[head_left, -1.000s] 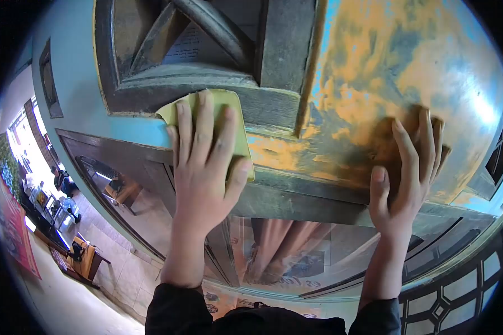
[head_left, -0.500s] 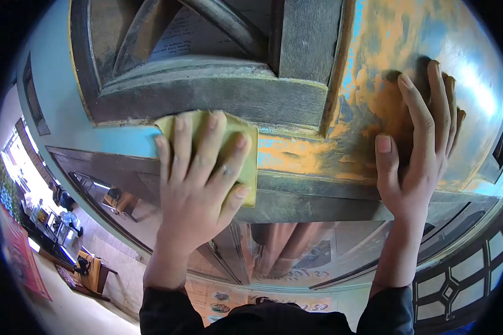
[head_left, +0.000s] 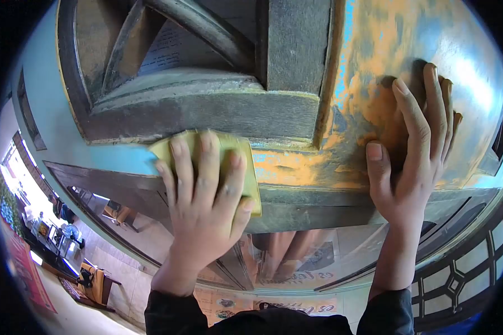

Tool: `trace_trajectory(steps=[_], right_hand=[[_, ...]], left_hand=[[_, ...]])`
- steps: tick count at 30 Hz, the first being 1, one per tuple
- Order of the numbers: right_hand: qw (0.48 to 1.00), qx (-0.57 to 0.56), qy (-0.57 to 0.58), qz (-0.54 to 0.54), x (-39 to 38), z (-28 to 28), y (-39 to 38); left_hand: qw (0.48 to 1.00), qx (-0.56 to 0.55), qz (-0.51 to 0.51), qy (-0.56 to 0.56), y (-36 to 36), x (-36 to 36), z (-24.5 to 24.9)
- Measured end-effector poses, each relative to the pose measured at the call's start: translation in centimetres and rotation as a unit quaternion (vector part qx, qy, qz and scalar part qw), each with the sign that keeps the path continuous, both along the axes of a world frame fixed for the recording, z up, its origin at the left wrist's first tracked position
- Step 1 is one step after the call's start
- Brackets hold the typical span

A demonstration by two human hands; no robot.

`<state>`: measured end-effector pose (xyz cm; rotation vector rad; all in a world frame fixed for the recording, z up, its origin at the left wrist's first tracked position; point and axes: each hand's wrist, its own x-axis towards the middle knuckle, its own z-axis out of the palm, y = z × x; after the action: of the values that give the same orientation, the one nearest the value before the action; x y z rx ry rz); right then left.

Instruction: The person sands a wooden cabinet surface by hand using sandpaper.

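My left hand [head_left: 204, 206] presses a yellow sheet of sandpaper [head_left: 248, 181] flat against a wooden frame rail, its fingers spread over the sheet. Under and beside the sheet runs a strip of light blue paint [head_left: 117, 159], with orange, patchy filler [head_left: 290, 167] to the right. Just above is the dark wooden window frame [head_left: 207, 114] with its bare, worn grain. My right hand [head_left: 411, 151] rests open on the orange and grey smeared panel [head_left: 369, 72], fingers stretched and thumb apart, holding nothing.
Glass panes with reflected lettering [head_left: 313, 276] lie below the rail. A dark lattice grille [head_left: 455, 282] stands at lower right. Furniture and a wooden chair [head_left: 92, 279] appear at lower left, beside a red banner [head_left: 31, 276]. A handwritten sheet [head_left: 173, 44] shows behind the upper frame.
My left hand and the sandpaper have shifted slightly down and right in view, and the frame has also moved down and left. My right hand stays on the panel.
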<state>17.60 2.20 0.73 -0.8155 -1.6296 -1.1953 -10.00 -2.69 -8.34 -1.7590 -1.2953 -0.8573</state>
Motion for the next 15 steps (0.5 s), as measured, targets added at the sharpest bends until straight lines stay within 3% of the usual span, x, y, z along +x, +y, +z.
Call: trace_trajectory(steps=[7, 11, 15], right_hand=[[1.000, 0.001, 0.004, 0.003, 0.1, -0.4, 0.2], [1.000, -0.010, 0.018, -0.010, -0.2, -1.0, 0.0], [1.000, 0.000, 0.019, -0.002, -0.3, -1.1, 0.2]], left_hand=[[0.999, -0.013, 0.030, 0.039, -0.5, 0.4, 1.2], [1.000, -0.022, 0.012, 0.010, -0.8, 0.8, -1.4], [0.999, -0.037, 0.022, 0.021, -1.2, 0.5, 1.8]])
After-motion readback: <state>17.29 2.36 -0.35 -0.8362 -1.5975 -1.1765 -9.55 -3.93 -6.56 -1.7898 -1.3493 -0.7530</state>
